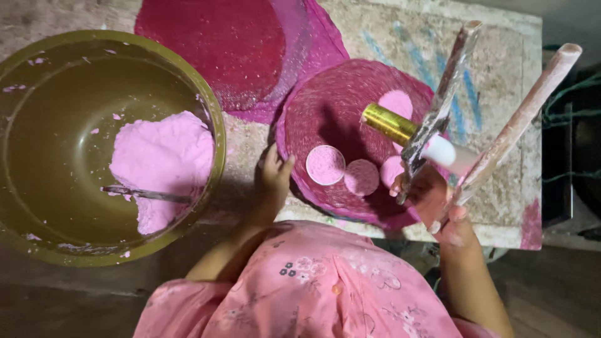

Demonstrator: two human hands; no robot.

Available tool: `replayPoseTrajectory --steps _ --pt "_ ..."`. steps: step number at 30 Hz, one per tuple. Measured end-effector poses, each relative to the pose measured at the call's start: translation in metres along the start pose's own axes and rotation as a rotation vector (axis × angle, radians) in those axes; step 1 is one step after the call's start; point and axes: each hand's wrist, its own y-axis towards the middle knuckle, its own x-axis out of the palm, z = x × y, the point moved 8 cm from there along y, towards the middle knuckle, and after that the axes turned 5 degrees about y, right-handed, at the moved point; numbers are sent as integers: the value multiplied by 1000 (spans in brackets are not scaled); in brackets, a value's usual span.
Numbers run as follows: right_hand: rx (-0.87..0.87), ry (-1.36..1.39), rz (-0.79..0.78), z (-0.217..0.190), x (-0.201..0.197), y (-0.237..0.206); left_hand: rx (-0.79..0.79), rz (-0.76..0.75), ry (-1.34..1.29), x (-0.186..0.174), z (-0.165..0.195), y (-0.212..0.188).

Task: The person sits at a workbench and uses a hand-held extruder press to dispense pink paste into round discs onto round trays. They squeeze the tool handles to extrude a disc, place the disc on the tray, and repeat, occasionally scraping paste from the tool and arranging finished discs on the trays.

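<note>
Hands of one person in a pink flowered garment work at a stained slab [501, 75]. Left hand [272, 178] rests at the near left edge of a round magenta mat [338, 106], fingers loosely bent and partly spread, gripping nothing; fingertips touch the mat rim. Right hand [438, 203] is closed around the near ends of two powder-smeared sticks [494, 112], which rise from the fist and fan apart toward the far right. A press [413, 134], gold cylinder at its left end and white piece at its right, sits between the sticks above the mat; how it is fastened to them cannot be told.

Three flat pink discs lie on the mat. Pale disc [325, 164] is near the left hand, apart from it. Dark disc [362, 177] lies just right of the pale one, edges touching or nearly so. Third disc [391, 170] lies right again, partly hidden by the right hand. A pink patch [396, 102] shows on the mat at its far side, just beyond the gold cylinder.

Second, larger mat [231, 50] lies far left of the first, overlapped by it at the edge.

Olive bowl [37, 69] stands at left, off the slab. Pink dough [163, 163] fills its right side. A spoon [144, 194] lies in the bowl, its right end sunk in the dough. Pink flecks dot the bowl wall.
</note>
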Motion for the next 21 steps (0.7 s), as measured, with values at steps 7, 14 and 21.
replayPoseTrajectory --steps 7,14,21 --pt "-86 -15 109 7 -16 -34 567 -200 962 38 67 -41" --pt "-169 -22 152 3 -25 -55 379 -719 1009 84 49 -39" --pt "-193 2 125 4 -30 -74 457 -597 826 74 65 -15"
